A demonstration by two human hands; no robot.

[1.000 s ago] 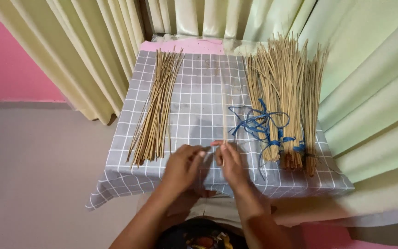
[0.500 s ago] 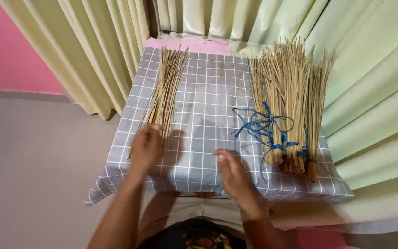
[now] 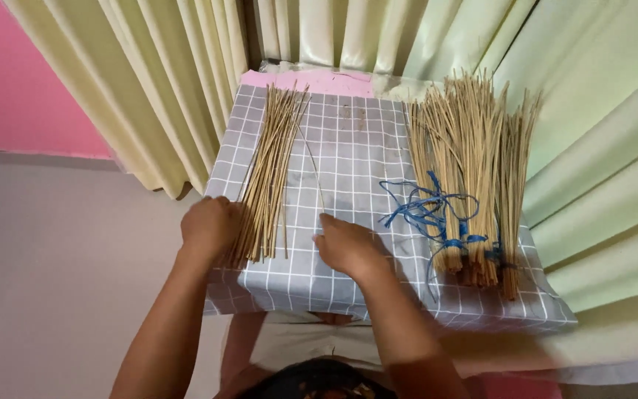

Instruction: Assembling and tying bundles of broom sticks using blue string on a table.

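On the tabletop [image 3: 348, 140], the left hand [image 3: 210, 225] has moved out to clasp the loose sticks [image 3: 269, 174], while the right hand [image 3: 348, 245], loosely curled, now pinches one stray stick [image 3: 311, 166].

Pale green curtains [image 3: 186, 81] — pink wall [image 3: 9, 81] left, grey floor [image 3: 53, 295] below.

- A home room used for craft work: pale green curtains [image 3: 186, 89] on the far side, a pink wall [image 3: 16, 74] at left.
- A small desk [image 3: 348, 140] under a checked cloth.
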